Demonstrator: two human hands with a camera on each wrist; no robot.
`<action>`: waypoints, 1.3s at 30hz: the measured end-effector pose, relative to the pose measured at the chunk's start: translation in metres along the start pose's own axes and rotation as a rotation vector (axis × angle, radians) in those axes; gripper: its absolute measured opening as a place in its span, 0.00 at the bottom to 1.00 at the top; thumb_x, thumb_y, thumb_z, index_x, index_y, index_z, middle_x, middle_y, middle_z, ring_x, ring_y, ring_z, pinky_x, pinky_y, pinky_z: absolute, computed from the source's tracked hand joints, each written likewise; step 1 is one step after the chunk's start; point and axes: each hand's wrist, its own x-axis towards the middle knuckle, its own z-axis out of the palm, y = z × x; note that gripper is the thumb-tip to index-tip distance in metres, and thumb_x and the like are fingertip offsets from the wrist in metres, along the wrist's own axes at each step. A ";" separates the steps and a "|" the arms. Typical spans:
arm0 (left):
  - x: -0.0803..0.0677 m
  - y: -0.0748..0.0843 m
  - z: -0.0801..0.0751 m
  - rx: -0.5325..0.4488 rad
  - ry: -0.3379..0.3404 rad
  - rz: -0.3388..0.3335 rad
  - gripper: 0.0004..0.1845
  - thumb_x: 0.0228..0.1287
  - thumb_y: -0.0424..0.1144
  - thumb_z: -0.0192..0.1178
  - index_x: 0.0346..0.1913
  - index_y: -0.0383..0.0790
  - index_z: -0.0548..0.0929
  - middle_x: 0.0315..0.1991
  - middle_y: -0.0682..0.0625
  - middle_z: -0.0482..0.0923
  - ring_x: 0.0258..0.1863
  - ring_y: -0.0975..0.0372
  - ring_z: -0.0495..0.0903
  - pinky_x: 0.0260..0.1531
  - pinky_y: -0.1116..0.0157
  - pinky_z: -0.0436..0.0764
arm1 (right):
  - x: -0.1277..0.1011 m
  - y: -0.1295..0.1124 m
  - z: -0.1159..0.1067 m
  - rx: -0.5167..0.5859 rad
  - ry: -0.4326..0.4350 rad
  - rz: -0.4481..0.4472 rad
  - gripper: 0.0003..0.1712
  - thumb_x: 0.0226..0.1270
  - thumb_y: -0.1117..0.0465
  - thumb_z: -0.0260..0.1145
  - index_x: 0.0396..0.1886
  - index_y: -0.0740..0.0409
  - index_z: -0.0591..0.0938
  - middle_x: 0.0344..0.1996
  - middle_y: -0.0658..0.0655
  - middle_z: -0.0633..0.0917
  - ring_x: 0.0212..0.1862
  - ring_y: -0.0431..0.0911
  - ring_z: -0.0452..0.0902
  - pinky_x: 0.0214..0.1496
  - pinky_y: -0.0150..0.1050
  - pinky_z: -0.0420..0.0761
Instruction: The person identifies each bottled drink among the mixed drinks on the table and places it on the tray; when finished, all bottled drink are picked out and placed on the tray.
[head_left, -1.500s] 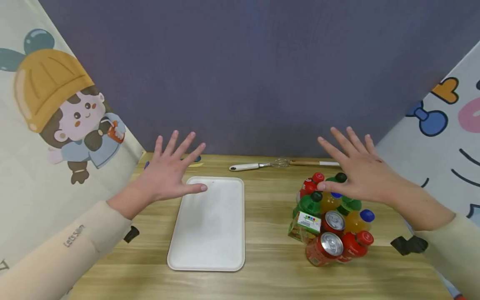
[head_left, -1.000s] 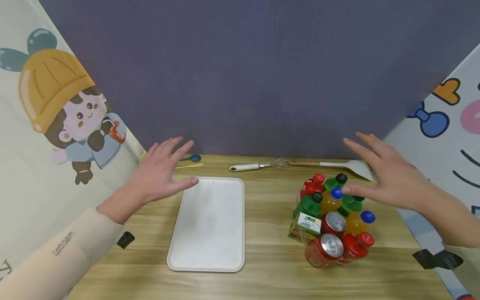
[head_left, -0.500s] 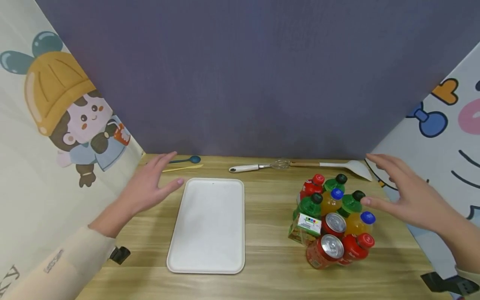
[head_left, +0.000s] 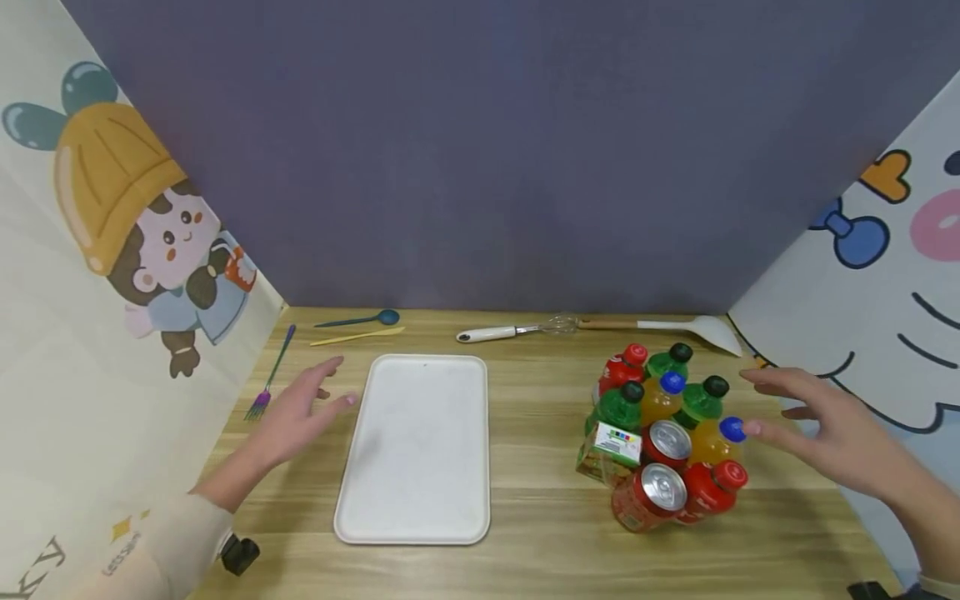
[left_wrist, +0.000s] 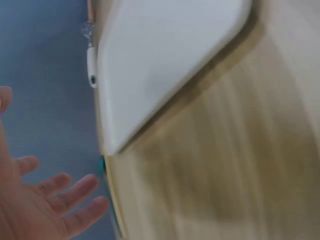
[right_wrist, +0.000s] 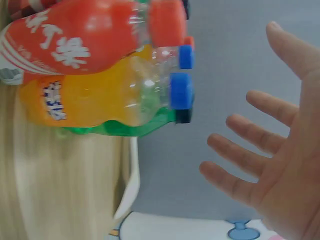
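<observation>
Spread and empty, our left hand (head_left: 296,421) hovered beside the white round-cornered tray (head_left: 412,450); our right hand (head_left: 843,433), likewise, beside red, green and orange plastic bottles (head_left: 711,447), huddled presumably to save woodgrain worktop (head_left: 547,517) space!

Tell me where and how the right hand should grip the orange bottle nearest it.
Probably best at the narrow neck just below the blue cap, with the right hand coming from the right and a little above. The orange bottle stands upright at the outer right: that side shows no neighbour, while a red bottle, a green bottle and a red can crowd the others.
</observation>
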 end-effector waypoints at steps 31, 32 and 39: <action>-0.011 -0.030 0.055 -0.441 -0.174 -0.207 0.41 0.71 0.41 0.65 0.78 0.29 0.56 0.62 0.27 0.73 0.34 0.56 0.85 0.28 0.62 0.89 | -0.030 0.044 0.057 0.326 -0.038 -0.029 0.34 0.65 0.68 0.72 0.70 0.63 0.73 0.60 0.23 0.70 0.52 0.20 0.73 0.40 0.27 0.88; -0.011 -0.030 0.055 -0.451 -0.176 -0.212 0.41 0.71 0.40 0.65 0.78 0.29 0.56 0.61 0.28 0.74 0.34 0.55 0.85 0.27 0.61 0.88 | -0.030 0.045 0.059 0.329 -0.039 -0.033 0.34 0.65 0.69 0.72 0.70 0.63 0.73 0.60 0.23 0.70 0.52 0.20 0.73 0.40 0.28 0.88; -0.009 -0.034 0.054 -0.489 -0.187 -0.237 0.40 0.67 0.33 0.67 0.77 0.27 0.60 0.57 0.29 0.76 0.33 0.55 0.84 0.25 0.60 0.88 | -0.031 0.049 0.067 0.365 -0.047 -0.053 0.31 0.66 0.71 0.71 0.68 0.68 0.73 0.57 0.23 0.72 0.53 0.19 0.72 0.40 0.27 0.88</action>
